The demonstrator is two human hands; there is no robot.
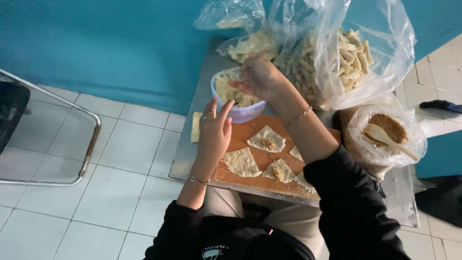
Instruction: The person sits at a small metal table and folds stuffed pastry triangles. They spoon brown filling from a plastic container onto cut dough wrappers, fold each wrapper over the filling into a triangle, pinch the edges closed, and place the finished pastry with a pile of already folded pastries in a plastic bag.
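- Table [192, 144]: metal top, set against a teal wall, white tiled floor around it.
- Board [250, 132]: wooden, at the table's near edge, carrying the wrappers.
- Tub [238, 114]: clear plastic, at the board's far edge, holding pale dough pieces.
- Right hand [260, 77]: reaching over the tub's far rim, fingers curled down into it; whether they pinch a piece cannot be told.
- Left hand [214, 130]: at the tub's near-left side, fingers spread and slack, touching or just beside the wall; nothing gripped.
- Wrappers: 1 bare triangle [241, 162] at the board's near-left; 2 filled ones, 1 mid-board [267, 139] and 1 toward the near edge [279, 171], each with a small brown mound on it.
- Partial wrappers [296, 153]: at the board's right side, mostly hidden by the right forearm.
- Strip [196, 126]: pale dough, on the table just left of the board.
- Big bag [356, 58]: clear plastic, at the far-right corner, full of rolled pale sticks.
- Small bag [250, 45]: clear, at the far edge behind the tub, with flat dough pieces.
- Filling bag [387, 127]: at the right edge, brown crumbly filling inside.
- Spoon [385, 137]: wooden, lying in the filling.
- Chair frame [89, 144]: metal tube, on the floor well left of the table.
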